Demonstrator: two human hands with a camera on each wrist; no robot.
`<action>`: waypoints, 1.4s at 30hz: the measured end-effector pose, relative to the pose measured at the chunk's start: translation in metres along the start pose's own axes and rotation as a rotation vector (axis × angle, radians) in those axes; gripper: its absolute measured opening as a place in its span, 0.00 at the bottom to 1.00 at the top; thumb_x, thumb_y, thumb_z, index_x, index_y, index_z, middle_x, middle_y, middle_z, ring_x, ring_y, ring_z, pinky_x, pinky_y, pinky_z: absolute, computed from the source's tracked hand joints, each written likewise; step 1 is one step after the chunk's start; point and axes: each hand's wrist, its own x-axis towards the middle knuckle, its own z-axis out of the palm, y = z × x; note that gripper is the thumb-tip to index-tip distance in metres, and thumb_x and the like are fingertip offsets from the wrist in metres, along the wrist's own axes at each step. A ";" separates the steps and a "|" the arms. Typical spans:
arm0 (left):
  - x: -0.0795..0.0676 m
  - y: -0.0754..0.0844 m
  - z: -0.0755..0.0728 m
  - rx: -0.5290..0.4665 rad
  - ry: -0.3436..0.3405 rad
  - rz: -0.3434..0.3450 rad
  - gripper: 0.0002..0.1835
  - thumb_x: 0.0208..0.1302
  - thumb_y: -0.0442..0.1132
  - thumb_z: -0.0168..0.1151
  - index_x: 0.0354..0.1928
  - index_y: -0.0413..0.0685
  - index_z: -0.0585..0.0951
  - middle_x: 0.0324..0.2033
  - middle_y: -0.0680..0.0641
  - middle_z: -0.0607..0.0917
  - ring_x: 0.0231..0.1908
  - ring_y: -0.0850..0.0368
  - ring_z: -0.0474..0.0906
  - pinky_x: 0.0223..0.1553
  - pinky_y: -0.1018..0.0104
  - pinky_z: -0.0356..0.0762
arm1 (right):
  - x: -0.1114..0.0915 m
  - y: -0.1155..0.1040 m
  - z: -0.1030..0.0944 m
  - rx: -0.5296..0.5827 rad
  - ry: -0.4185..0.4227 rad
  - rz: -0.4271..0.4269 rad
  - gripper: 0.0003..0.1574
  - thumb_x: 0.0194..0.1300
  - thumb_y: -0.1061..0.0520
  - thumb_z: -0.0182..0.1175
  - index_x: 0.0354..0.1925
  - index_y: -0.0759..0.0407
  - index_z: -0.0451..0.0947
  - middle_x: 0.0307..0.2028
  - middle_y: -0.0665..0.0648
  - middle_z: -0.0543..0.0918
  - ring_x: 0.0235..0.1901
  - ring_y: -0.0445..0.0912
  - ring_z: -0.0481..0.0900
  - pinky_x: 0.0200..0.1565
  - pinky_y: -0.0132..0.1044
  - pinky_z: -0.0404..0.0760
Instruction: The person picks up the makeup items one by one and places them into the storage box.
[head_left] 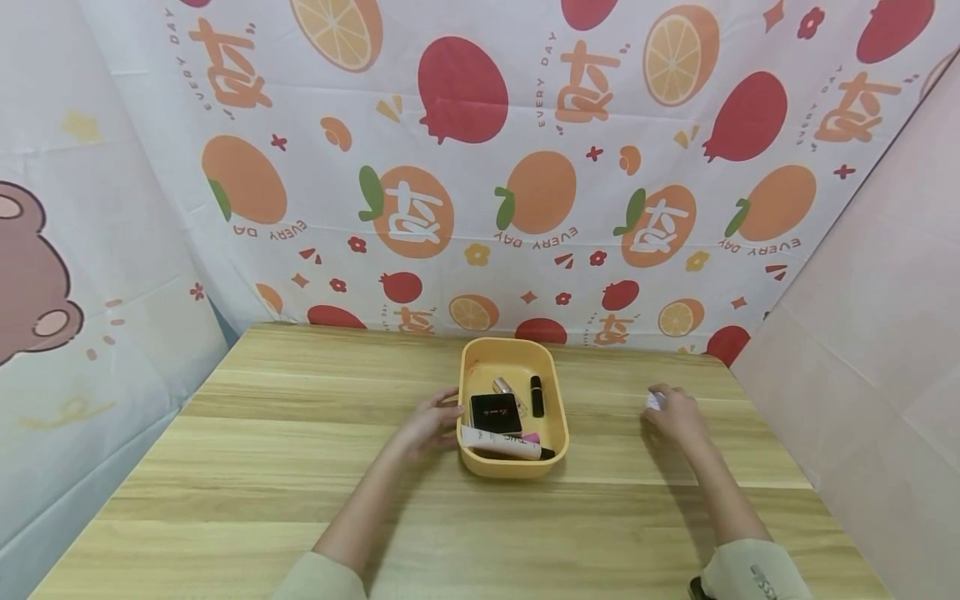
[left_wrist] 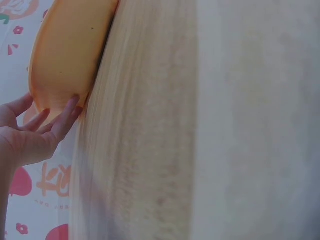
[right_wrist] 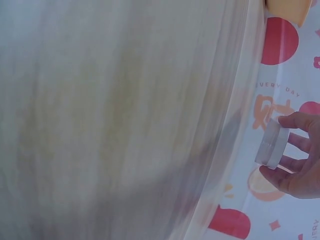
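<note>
A yellow plastic bin (head_left: 561,417) stands on the wooden table. In it lie a black square compact (head_left: 495,414), a pale squeeze tube (head_left: 498,443) with a black cap, a black lipstick-like tube (head_left: 537,396) and a small clear bottle (head_left: 504,387) with a silvery cap. My left hand (head_left: 429,427) touches the bin's left outer wall, its fingers loosely extended, as the left wrist view (left_wrist: 37,137) also has it. To the right of the bin, my right hand (head_left: 678,417) pinches a small white jar (right_wrist: 273,144) between thumb and fingers. The jar looks raised off the table.
The wooden table (head_left: 300,467) reaches back to a fruit-print cloth (head_left: 465,275). Pale cloths hang on the left (head_left: 127,333) and right (head_left: 877,333) sides. A bit of something pink (head_left: 531,437) shows behind the squeeze tube in the bin.
</note>
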 end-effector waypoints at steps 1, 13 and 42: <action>-0.001 0.001 0.001 0.005 0.001 0.006 0.33 0.63 0.33 0.53 0.68 0.36 0.54 0.61 0.31 0.61 0.53 0.40 0.69 0.46 0.49 0.74 | 0.000 -0.001 0.000 0.002 0.002 -0.003 0.29 0.50 0.59 0.61 0.51 0.69 0.72 0.43 0.77 0.72 0.38 0.67 0.72 0.34 0.56 0.72; -0.011 0.012 0.012 0.009 0.043 -0.015 0.30 0.65 0.30 0.47 0.68 0.36 0.52 0.62 0.30 0.60 0.54 0.37 0.67 0.47 0.46 0.72 | 0.000 -0.005 0.003 0.012 0.020 -0.026 0.28 0.50 0.59 0.62 0.50 0.69 0.72 0.43 0.77 0.73 0.38 0.66 0.72 0.36 0.57 0.72; -0.010 0.010 0.010 0.021 0.029 -0.016 0.32 0.65 0.32 0.50 0.68 0.35 0.52 0.61 0.30 0.61 0.52 0.40 0.70 0.48 0.48 0.72 | 0.002 -0.033 0.003 0.040 -0.003 -0.121 0.26 0.51 0.61 0.63 0.50 0.70 0.73 0.46 0.77 0.72 0.45 0.69 0.70 0.43 0.60 0.71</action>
